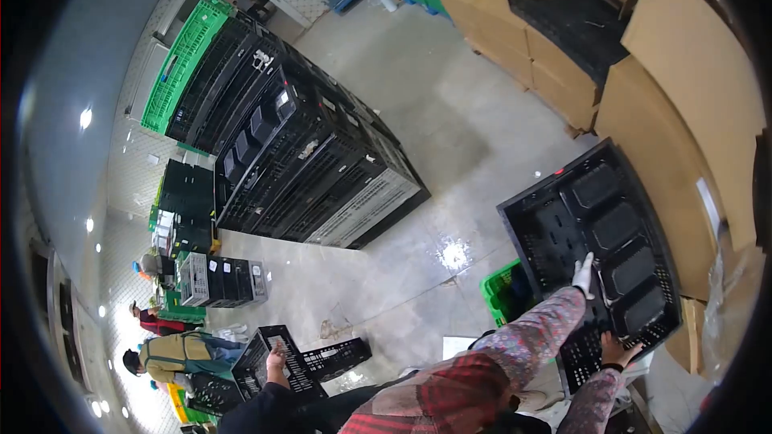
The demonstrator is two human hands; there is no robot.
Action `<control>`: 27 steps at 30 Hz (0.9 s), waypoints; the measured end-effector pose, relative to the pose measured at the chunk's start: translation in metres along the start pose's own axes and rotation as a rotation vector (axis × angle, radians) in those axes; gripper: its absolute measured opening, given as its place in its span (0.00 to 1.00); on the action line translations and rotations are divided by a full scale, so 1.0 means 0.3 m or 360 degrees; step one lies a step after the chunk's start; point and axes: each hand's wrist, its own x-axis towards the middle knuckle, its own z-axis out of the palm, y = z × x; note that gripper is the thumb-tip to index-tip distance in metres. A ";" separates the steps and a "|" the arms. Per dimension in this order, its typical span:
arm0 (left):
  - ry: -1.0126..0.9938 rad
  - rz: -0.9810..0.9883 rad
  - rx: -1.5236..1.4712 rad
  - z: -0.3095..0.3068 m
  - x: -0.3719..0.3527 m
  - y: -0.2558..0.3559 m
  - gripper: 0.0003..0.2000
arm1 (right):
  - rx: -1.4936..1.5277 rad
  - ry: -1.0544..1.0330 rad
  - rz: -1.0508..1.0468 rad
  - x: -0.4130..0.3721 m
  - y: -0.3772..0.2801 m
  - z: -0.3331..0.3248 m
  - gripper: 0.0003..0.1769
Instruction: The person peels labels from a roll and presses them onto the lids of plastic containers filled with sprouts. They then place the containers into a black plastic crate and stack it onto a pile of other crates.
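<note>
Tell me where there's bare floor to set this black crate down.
The widest bare floor lies between the tall black crate stacks and the cardboard boxes. Crowded: bottom left, where a person works among loose crates, and around the green crate by the held black crate.

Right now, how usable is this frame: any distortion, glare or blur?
Head view: heavy fisheye bends the stacked black crates and blackens the corners; lamps blow out at the left edge; a glare patch shines on the glossy floor; distant people are small and soft.
</note>
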 end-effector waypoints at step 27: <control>-0.1913 -0.0187 0.1958 0.429 -1.527 -1.821 0.19 | -0.0003 0.2300 -0.2017 -1.904 -1.057 -2.098 0.37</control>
